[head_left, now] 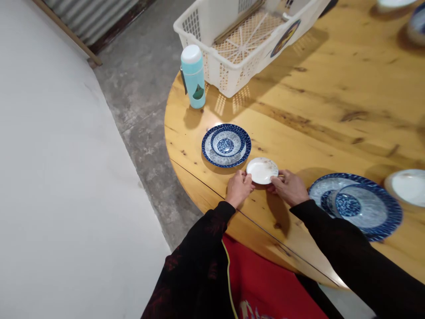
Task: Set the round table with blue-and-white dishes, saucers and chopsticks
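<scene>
A small white dish is held at its rim by both of my hands. My left hand pinches its left edge, and my right hand grips its right edge. Just beyond it, to the left, lies a blue-and-white patterned plate with a smaller patterned dish on it. Whether the white dish touches the table or is slightly raised, I cannot tell. Right of my right hand, partly behind my sleeve, sits a larger blue-rimmed plate with a patterned glassy bowl on it.
The round wooden table curves away at left and front. A light-blue bottle stands near its far left edge, beside a white plastic basket. Another white dish sits at far right, with more dishware at the upper right.
</scene>
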Motion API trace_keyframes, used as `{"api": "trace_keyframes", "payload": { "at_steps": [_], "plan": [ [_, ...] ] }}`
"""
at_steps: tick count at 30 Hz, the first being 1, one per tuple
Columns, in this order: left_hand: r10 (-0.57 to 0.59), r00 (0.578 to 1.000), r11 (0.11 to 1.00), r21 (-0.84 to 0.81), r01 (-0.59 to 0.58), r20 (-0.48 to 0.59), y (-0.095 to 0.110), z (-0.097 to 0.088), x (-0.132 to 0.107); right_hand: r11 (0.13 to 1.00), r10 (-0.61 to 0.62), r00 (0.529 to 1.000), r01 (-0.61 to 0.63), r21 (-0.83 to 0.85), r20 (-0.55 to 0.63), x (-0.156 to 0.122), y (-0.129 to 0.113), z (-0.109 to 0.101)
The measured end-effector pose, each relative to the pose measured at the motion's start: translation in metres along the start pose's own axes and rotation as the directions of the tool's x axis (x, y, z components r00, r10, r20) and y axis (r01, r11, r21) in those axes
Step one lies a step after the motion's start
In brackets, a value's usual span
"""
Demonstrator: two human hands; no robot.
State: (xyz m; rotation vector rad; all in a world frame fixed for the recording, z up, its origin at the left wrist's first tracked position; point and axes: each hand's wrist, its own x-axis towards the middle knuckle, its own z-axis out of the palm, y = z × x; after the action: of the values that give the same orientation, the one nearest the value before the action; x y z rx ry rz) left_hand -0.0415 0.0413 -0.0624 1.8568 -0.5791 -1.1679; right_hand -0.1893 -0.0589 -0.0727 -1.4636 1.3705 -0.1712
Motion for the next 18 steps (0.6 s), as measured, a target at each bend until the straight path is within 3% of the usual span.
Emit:
{"api": "trace_keyframes", "payload": {
  "at_steps": [12,18],
  "plan": [
    [-0.002,0.999,0.999,0.040,0.000,0.036,-0.003,-0.002,0.002,0.982,-0.045,0.999,0.039,-0.183,-0.030,0.000,0.000,-0.001],
    [0.000,0.999,0.999,0.041,-0.002,0.039,-0.004,-0.002,0.004,0.974,-0.044,0.997,0.028,-0.225,-0.064,-0.007,-0.012,-0.001]
  ]
}}
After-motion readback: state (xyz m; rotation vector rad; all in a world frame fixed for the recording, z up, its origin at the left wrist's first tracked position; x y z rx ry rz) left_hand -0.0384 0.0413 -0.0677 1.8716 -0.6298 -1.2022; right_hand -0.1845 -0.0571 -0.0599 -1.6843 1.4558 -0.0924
